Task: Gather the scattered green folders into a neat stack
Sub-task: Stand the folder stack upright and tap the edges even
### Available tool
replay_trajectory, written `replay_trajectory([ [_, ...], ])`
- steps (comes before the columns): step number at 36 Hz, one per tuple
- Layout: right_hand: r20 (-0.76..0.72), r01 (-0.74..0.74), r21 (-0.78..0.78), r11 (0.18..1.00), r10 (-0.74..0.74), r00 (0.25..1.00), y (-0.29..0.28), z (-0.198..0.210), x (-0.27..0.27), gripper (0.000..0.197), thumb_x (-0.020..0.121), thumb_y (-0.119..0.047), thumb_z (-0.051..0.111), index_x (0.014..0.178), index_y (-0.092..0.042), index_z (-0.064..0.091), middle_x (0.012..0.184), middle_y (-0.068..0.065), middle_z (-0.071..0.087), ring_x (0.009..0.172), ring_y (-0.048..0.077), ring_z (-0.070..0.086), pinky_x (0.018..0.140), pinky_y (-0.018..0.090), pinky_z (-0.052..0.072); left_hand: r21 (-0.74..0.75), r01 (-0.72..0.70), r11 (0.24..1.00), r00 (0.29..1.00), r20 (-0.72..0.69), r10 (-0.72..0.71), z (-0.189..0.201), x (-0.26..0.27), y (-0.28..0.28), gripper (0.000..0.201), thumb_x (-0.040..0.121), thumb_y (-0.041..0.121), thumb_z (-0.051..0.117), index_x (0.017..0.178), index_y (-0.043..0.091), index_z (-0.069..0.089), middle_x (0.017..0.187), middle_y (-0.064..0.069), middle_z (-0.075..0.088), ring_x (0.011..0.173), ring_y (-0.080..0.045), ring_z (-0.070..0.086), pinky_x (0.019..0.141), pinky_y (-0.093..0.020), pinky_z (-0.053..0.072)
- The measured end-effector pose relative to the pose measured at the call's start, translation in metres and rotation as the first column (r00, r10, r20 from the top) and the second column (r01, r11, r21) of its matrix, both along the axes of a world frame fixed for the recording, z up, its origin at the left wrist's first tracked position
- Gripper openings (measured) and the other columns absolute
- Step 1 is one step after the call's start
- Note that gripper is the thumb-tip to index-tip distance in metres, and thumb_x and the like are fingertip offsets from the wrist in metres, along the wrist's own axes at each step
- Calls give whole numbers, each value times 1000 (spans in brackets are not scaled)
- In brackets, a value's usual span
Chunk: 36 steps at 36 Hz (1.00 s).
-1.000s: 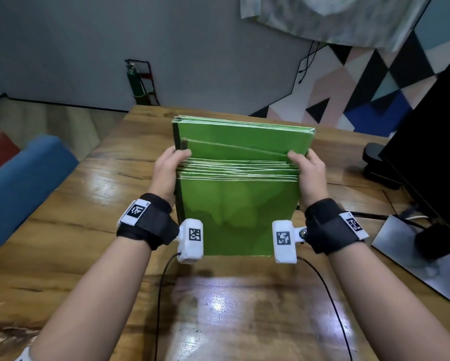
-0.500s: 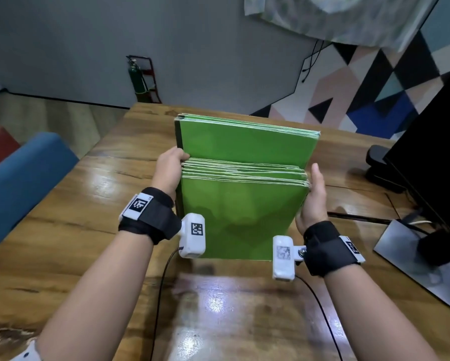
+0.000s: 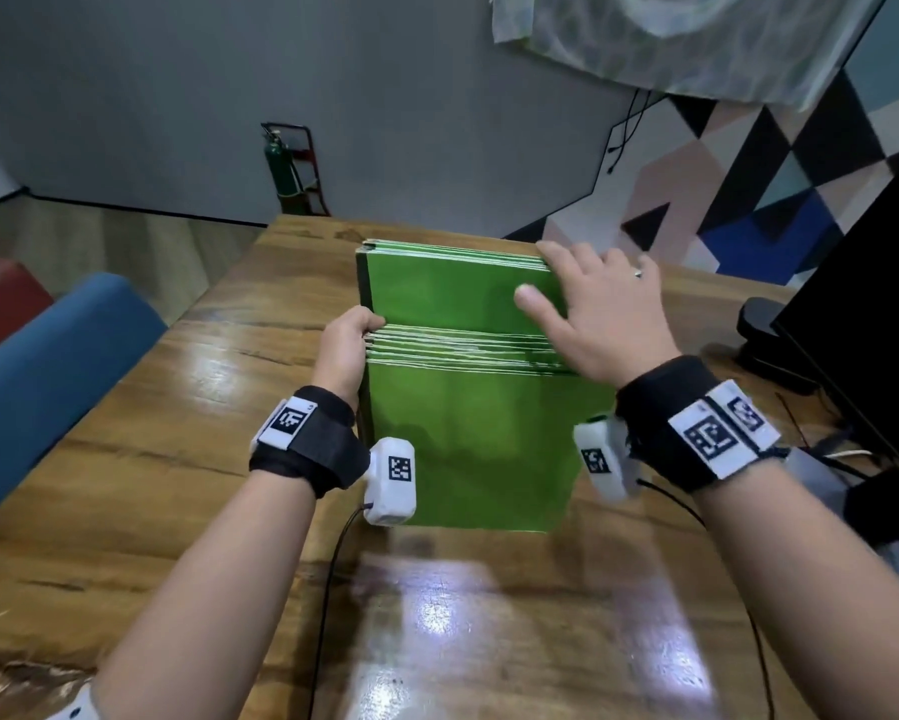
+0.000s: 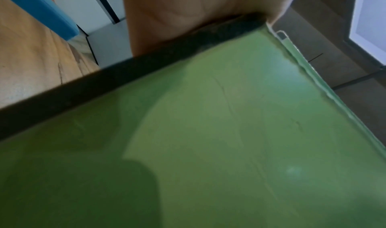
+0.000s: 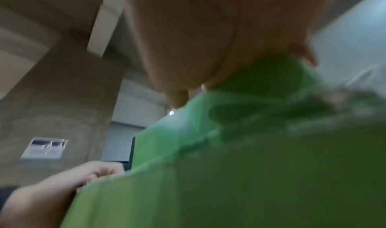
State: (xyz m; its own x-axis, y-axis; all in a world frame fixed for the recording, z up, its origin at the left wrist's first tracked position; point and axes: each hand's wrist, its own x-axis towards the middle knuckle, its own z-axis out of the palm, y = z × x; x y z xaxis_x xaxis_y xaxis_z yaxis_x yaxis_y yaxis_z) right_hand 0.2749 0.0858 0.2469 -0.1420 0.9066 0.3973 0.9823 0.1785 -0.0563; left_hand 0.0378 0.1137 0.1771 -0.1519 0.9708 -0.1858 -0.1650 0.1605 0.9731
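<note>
Since half a second ago the right hand point(image 3: 600, 309) has left the right edge of the green folders point(image 3: 468, 444) and now lies spread over their top right, fingers straight. Glossy wooden table point(image 3: 187, 459) carries the upright stack, a taller batch standing behind. Left hand point(image 3: 346, 350) curls around the dark left spine. Wrist markers show only square codes; the right wrist view is blurred.

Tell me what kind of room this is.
Probably an office or workspace: a wooden desk with a black monitor on a stand, green folders being stacked, and a wall-mounted fire extinguisher.
</note>
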Motion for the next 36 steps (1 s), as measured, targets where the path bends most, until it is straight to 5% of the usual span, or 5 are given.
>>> replay_trajectory([
  [6,-330,-124,50,991,133,935,-2,6,12,63,96,-56,17,145,-22,36,145,3,42,131,19,39,110,38,27,-5,-13,1000,1000,7,13,2,1,1,20,65,28,52,76,11,54,79,-10,53,73,-22,49,70,-35,39],
  [13,-973,-379,-223,898,-180,147,-4,-38,32,78,86,-77,17,140,-28,47,140,-5,53,132,12,47,116,45,27,10,49,999,991,125,-50,6,2,-7,24,87,28,46,78,10,59,72,-6,62,64,-23,58,63,-28,46],
  [23,-945,-332,-90,939,-186,-268,-20,-73,20,65,92,-58,36,134,-11,53,124,10,66,110,20,65,88,33,55,117,47,992,940,332,-83,-1,0,-16,58,99,49,29,90,11,73,83,-4,76,77,-14,73,70,-25,55],
  [31,-942,-253,-112,961,-184,-280,-23,-88,16,37,98,-32,44,119,-7,62,107,11,71,95,21,69,85,34,56,209,42,977,931,347,-114,-1,7,-21,45,98,21,35,82,8,75,75,-5,74,69,-17,71,61,-21,55],
  [36,-992,-145,-120,982,-111,63,-19,-85,25,36,101,-22,39,129,-6,55,124,6,64,118,14,58,104,35,44,199,12,980,947,313,-75,-6,5,-21,49,87,41,50,113,1,62,98,-10,71,87,-21,69,76,-27,54],
])
